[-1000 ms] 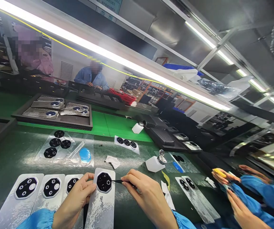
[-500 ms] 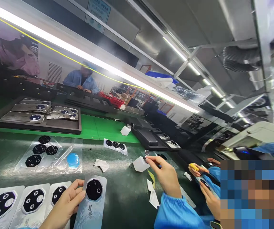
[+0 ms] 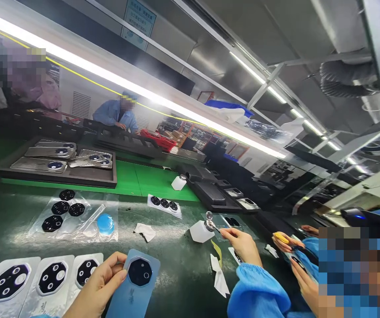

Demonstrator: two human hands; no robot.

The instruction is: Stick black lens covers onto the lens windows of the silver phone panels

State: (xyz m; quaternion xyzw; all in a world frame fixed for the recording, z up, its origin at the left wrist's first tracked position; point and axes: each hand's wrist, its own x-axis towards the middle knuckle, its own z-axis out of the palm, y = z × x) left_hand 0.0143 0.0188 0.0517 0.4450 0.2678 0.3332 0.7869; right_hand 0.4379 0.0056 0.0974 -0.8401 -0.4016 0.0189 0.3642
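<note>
My left hand (image 3: pixel 99 285) grips the left edge of a phone back cover (image 3: pixel 133 291) with a black octagonal camera plate (image 3: pixel 139 271); the cover looks blue from this angle. My right hand (image 3: pixel 243 245) reaches out to the right with its fingers pinched on a thin dark tool whose tip touches the metal top of a small white dispenser bottle (image 3: pixel 201 230). Three more silvery back covers (image 3: pixel 49 282) lie in a row to the left of the held one.
Clear bags with black camera plates (image 3: pixel 60 210) and a blue disc (image 3: pixel 105 223) lie on the dark green mat. White wipes (image 3: pixel 145 230), a plate strip (image 3: pixel 164 204), a black tray of covers (image 3: pixel 57 163). A co-worker's hands (image 3: pixel 296 256) work at right; other people sit across.
My right hand has gone from the cover's camera plate out to the dispenser bottle. The held cover has tilted and now looks blue instead of silvery. The view has swung right.
</note>
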